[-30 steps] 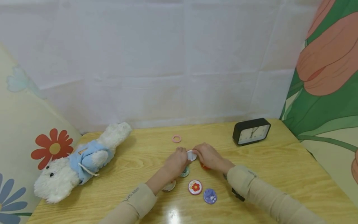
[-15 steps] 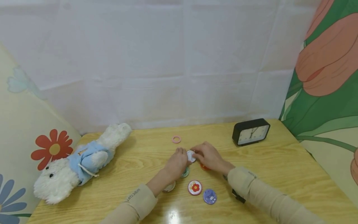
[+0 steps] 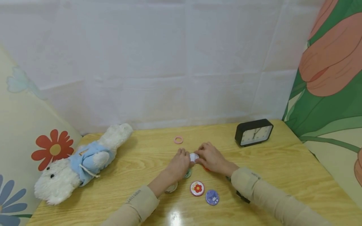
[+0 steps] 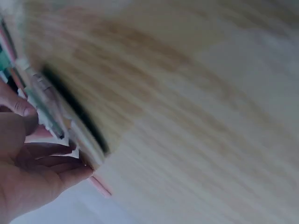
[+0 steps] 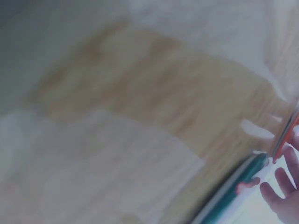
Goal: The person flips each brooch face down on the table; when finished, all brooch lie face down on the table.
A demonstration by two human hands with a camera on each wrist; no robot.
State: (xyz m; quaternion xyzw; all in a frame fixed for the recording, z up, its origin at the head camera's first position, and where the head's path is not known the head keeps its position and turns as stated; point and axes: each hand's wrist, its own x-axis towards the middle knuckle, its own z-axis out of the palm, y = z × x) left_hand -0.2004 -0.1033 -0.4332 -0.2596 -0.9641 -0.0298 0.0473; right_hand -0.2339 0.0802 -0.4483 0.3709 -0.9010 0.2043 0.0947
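Mid-table in the head view, a white round disc that looks like the back of a badge point(image 3: 193, 157) is held between both hands. My left hand point(image 3: 176, 164) pinches its left side, and my right hand point(image 3: 212, 159) pinches its right side. Partly covered by the left hand and wrist are a green round badge point(image 3: 187, 174) and a greyish badge point(image 3: 171, 188). Something orange-red point(image 3: 206, 169) peeks out under the right hand. Both wrist views are blurred; the left hand point(image 4: 42, 175) and right hand point(image 5: 285, 184) appear at their edges.
Nearer to me lie a badge with a red flower point(image 3: 197, 188) and a purple badge point(image 3: 212, 197). A pink ring point(image 3: 178, 140) lies behind the hands. A black clock point(image 3: 254, 132) stands back right, and a white plush toy in blue point(image 3: 91, 161) lies on the left.
The right fingers have shifted on the disc: they reached further over its face half a second ago and now grip its right edge. The disc's tilt has changed slightly. The left hand stays nearly in place.
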